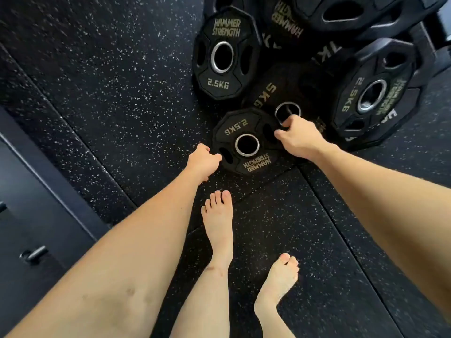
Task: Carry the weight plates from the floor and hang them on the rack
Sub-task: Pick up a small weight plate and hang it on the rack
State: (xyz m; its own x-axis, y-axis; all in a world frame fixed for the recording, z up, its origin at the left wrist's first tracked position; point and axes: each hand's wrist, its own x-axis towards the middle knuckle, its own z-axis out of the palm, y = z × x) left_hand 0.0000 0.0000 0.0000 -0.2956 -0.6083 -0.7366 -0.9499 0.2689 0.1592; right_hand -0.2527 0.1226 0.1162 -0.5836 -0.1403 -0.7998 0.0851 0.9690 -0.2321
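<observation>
We're looking straight down at the speckled rubber floor (102, 98), both arms stretched toward a cluster of black weight plates. Our left hand (203, 162) sits at the 8 o'clock edge of the nearest 2.5 kg plate (240, 142), fingers curled at its rim, though we cannot tell how firm that grip is or whether the fingers reach under it. Our right hand (299, 136) is at that plate's 2 o'clock side, grip closed with the fingertips hooked into the steel-ringed centre hole of the 5 kg plate (280, 93), which lies flat on the floor partly beneath its neighbours. At 11 o'clock from the near plate a second 2.5 kg plate (225, 54) lies face up, lettering readable. At 2 o'clock a third 2.5 kg plate (375, 93) rests tilted on top of others. Larger plates (341, 13) crowd the top edge at 12 to 1 o'clock. Our two bare feet (218, 220) stand at 6 o'clock, just short of the nearest plate.
</observation>
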